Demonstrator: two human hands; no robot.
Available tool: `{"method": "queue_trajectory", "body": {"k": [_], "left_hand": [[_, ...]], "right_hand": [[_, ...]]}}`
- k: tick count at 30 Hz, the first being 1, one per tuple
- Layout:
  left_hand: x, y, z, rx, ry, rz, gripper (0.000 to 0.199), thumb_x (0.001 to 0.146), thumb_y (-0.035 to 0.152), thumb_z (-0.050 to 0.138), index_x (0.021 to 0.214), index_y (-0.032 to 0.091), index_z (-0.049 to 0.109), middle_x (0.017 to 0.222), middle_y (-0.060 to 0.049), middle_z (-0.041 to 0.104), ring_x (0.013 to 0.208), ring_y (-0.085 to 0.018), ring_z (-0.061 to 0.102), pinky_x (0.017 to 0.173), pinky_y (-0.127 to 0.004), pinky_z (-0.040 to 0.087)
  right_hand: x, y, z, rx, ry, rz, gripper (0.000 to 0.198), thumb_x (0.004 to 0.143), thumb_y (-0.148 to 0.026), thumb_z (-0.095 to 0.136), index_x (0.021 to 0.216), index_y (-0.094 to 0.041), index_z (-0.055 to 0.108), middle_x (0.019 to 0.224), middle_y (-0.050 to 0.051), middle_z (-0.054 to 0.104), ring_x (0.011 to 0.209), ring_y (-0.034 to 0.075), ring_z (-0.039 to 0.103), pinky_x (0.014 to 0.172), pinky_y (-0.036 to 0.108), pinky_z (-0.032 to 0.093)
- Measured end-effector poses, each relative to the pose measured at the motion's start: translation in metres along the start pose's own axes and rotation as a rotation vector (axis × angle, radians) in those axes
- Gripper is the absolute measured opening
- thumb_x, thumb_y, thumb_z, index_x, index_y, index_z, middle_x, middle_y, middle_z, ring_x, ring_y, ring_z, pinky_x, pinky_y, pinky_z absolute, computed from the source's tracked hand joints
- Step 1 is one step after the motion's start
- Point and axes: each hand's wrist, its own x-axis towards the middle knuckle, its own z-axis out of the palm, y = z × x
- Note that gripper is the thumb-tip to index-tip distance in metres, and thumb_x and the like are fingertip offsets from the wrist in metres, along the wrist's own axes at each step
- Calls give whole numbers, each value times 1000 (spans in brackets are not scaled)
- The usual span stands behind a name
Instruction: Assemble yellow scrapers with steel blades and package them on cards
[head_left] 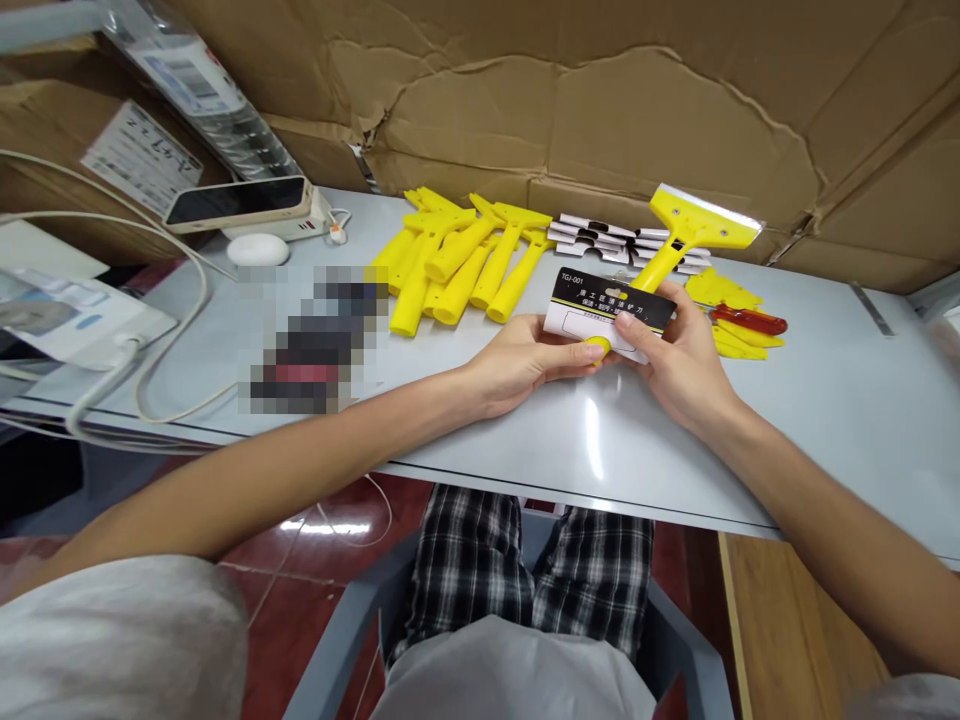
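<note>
One yellow scraper (686,232), black-and-white card (579,298) apparently part-fitted across its handle, between left hand (517,362) and right hand (688,352), both curled firmly around it. Beyond, seemingly remaining: heaped yellow handles (448,254) without visible cards, beside stacked white folded pieces (592,230).

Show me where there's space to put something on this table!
The table is bare right of the red handle, and between the left hand and the front edge. Crowded: back middle, with yellow handles; left end, around the phone.
</note>
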Motion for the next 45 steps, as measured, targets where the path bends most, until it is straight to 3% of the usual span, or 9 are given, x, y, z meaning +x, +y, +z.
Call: {"method": "queue_trajectory", "body": {"k": [3,7,12,17,22,27,33,39,45], "left_hand": [[-1,-2,2,-48,62,35,46,65,21,107,104,12,84,103,-7,85,90,-18,81,98,-37,64],[0,-5,5,-124,115,56,37,66,23,107,92,11,83,94,-5,83,88,-16,80,101,-35,63],[0,-5,2,-97,71,7,31,70,25,105,89,11,84,94,-6,83,92,-16,79,101,-34,61],[-2,-3,1,-50,47,-22,25,80,24,97,99,12,87,105,-10,85,93,-16,78,94,-31,62],[-1,-4,0,-85,17,11,21,82,24,94,98,11,86,105,-10,85,98,-18,80,99,-32,63],[1,-5,-2,-86,-47,-6,32,76,20,99,105,14,84,108,-7,83,96,-17,77,99,-34,62],[-1,-11,-3,-40,-87,26,47,67,12,101,109,17,82,115,-7,80,112,-22,72,114,-44,52],[-3,-10,-2,109,-98,80,47,67,21,103,107,16,79,113,-8,80,118,-26,71,119,-48,48],[-3,-7,-2,191,-42,64,80,58,23,107,127,16,67,121,-12,78,112,-27,74,110,-49,55]], "right_hand": [[0,0,3,22,56,15,86,73,-62,95,135,-23,50,143,6,63,119,15,69,97,31,67],[0,1,7,76,93,76,95,68,-68,96,134,-24,42,138,8,65,104,17,72,81,33,67],[-4,-1,7,63,63,64,92,76,-68,92,139,-29,37,142,6,63,112,17,73,86,34,68],[-6,-4,8,77,-75,134,99,64,-59,100,136,-24,42,143,8,63,120,18,71,92,35,69],[-5,0,8,117,-89,147,100,61,-52,102,136,-24,41,141,7,63,118,18,70,89,34,70],[-6,2,6,51,-69,103,91,67,-59,99,129,-21,43,136,7,65,111,15,69,86,31,68],[-5,1,4,-204,-38,-61,75,73,-67,93,111,-13,58,121,7,68,104,11,64,90,24,59],[-2,4,-1,-129,-20,-38,77,66,-60,99,106,-13,54,104,4,65,90,8,60,79,21,56],[2,3,-3,-34,29,-18,80,63,-53,101,110,-15,49,112,3,66,97,9,63,84,23,62]]}}
